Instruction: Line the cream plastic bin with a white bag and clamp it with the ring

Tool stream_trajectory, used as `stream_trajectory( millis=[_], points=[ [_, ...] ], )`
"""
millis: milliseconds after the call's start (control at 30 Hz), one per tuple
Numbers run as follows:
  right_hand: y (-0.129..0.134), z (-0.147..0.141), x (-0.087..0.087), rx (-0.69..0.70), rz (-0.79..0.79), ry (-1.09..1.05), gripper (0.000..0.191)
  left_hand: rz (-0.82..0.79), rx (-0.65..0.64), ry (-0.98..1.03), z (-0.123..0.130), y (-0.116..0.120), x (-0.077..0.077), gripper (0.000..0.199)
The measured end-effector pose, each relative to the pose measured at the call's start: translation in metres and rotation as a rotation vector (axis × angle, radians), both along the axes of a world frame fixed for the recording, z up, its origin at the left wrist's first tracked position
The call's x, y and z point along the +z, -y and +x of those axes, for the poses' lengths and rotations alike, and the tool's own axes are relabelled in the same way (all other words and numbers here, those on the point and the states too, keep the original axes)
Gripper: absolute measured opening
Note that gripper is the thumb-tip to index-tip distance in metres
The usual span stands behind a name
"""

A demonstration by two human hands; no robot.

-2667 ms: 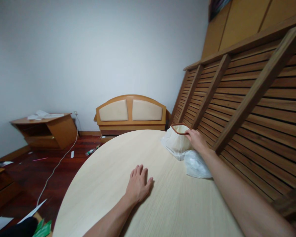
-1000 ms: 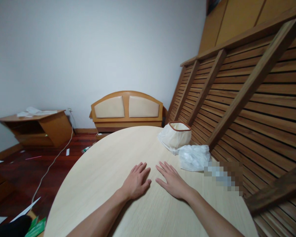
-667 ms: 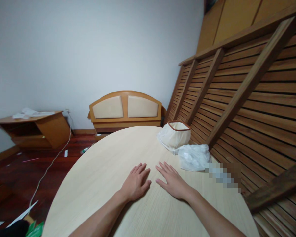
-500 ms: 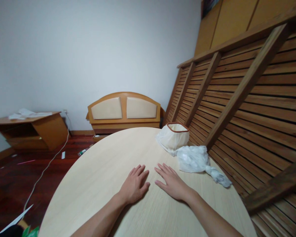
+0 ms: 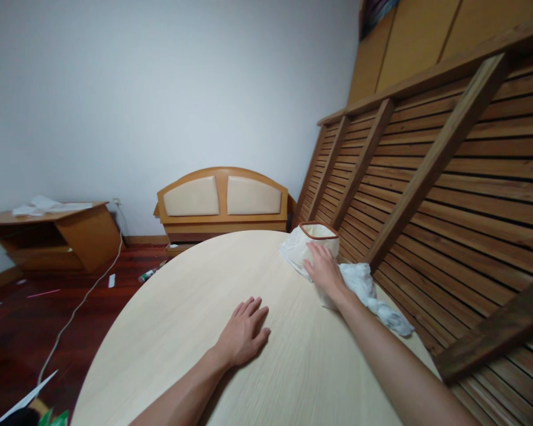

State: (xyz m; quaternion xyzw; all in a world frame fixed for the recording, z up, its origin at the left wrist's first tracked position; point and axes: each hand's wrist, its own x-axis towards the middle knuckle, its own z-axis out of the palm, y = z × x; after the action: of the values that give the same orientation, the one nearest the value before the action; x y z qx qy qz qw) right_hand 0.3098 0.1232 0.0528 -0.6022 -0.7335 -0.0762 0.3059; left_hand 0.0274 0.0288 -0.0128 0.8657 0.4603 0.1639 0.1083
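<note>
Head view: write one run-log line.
Left hand: flat on round, pale wood-grain table; right hand: in front of white, brown-rimmed bin, contact unclear; crumpled white plastic bag: right of bin

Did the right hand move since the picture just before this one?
Yes: against the round table, the right hand has moved forward, toward the brown-rimmed white container.

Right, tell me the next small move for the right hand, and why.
Probably bring the right hand slightly upward to the brown rim of the white container: it is open and overlaps the container's front in view, just below that rim, though contact is unclear. The left hand lies on the table.
</note>
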Motion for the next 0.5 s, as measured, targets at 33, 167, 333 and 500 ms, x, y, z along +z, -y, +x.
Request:
stream_trajectory(
  millis=[33,167,333,500],
  points=[
    [-0.009,0.006,0.005,-0.044,0.020,-0.012,0.060,-0.003,0.000,-0.006,0.000,0.000,0.001,0.052],
    [-0.028,0.019,0.013,-0.128,0.042,-0.023,0.061,-0.014,-0.001,-0.022,0.001,0.001,0.004,0.053],
    [-0.015,0.016,0.013,-0.148,0.054,-0.013,0.040,-0.016,0.002,0.003,0.000,0.001,0.003,0.052],
    [0.010,0.001,0.014,-0.098,0.060,-0.015,0.032,-0.030,0.024,0.098,0.000,-0.001,-0.004,0.063]
  ],
)
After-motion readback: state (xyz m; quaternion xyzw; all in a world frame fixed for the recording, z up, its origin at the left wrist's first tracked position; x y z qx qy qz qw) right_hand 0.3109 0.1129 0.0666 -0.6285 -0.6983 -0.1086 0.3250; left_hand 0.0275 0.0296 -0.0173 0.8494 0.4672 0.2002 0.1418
